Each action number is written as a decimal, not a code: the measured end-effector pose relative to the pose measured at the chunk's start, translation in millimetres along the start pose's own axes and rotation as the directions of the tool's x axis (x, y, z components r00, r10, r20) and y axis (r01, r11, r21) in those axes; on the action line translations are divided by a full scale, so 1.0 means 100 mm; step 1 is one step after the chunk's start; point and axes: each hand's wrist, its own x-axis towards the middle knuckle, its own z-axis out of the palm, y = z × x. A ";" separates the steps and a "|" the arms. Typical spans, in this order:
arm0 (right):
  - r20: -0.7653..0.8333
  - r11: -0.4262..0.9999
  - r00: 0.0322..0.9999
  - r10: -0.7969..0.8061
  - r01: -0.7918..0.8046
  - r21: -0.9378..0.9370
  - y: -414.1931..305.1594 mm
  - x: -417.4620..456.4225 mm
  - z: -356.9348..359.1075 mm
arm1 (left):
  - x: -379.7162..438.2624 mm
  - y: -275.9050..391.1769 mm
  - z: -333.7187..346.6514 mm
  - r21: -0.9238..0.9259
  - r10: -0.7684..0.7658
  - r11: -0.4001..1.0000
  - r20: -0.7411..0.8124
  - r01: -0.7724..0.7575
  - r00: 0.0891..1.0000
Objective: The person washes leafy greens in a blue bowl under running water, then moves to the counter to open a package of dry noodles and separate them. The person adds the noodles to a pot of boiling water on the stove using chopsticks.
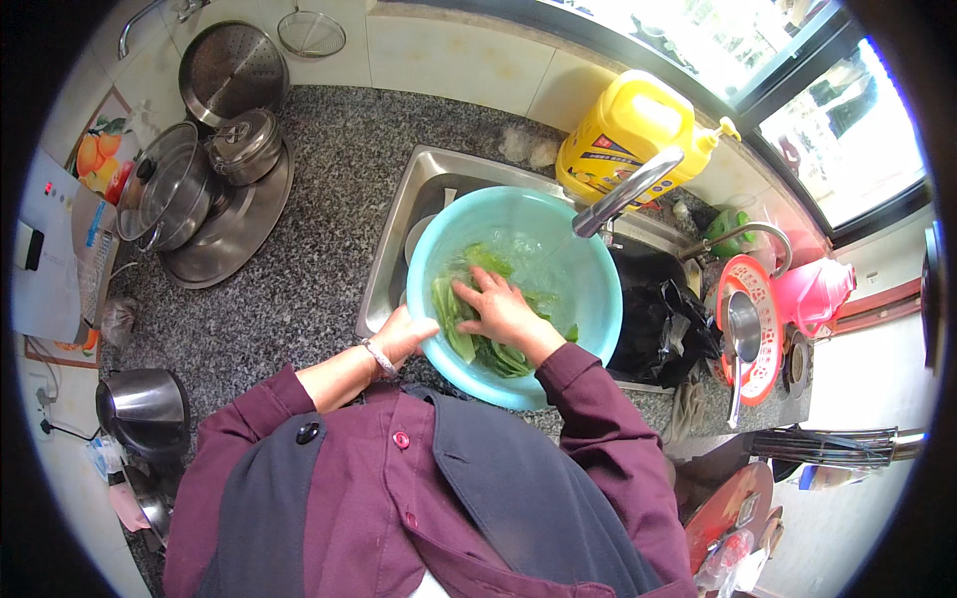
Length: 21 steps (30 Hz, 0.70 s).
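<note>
A turquoise plastic basin (591, 329) rests over a stainless-steel sink (396, 217). Inside it, leafy greens (448, 314) lie in water on the side nearest me. My right hand (497, 306) is in the basin with its fingers spread over the leaves. It touches the greens; I see no leaf gripped in it. My left hand (404, 335) holds the basin's left rim, thumb on top and the other fingers hidden beneath the edge. Above the basin's far right side is a chrome faucet (628, 190), with a thin stream apparently running into the water.
Behind the sink stands a yellow detergent jug (628, 134) with a pump. A black plastic bag (658, 321) fills the right bowl. Further right are a red-and-white basin (770, 329) and a metal ladle (742, 329). Pots (176, 194) stand left on the granite counter (329, 172).
</note>
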 end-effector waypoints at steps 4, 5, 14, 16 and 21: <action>-0.014 0.966 0.994 0.113 -0.113 -0.234 0.37 -0.15 -0.18 | 0.02 -0.09 -0.03 -0.016 0.003 1.000 -0.028 -0.003 1.000; -0.046 0.953 0.979 0.199 -0.204 -0.224 0.47 -0.17 -0.20 | 0.01 -0.09 -0.02 0.006 -0.001 1.000 -0.048 0.001 0.999; 0.027 0.977 0.986 -0.167 0.169 -0.129 -0.11 -0.16 -0.14 | -0.01 0.01 0.10 -0.085 0.047 0.995 -0.041 -0.050 0.998; -0.013 0.991 0.999 -0.048 0.046 -0.122 0.11 -0.07 -0.07 | 0.03 -0.04 0.01 -0.046 0.002 0.999 0.007 -0.002 1.000; -0.207 0.981 0.963 0.170 -0.185 -0.058 0.47 -0.16 -0.36 | 0.04 -0.08 -0.02 -0.022 -0.005 1.000 -0.014 0.005 1.000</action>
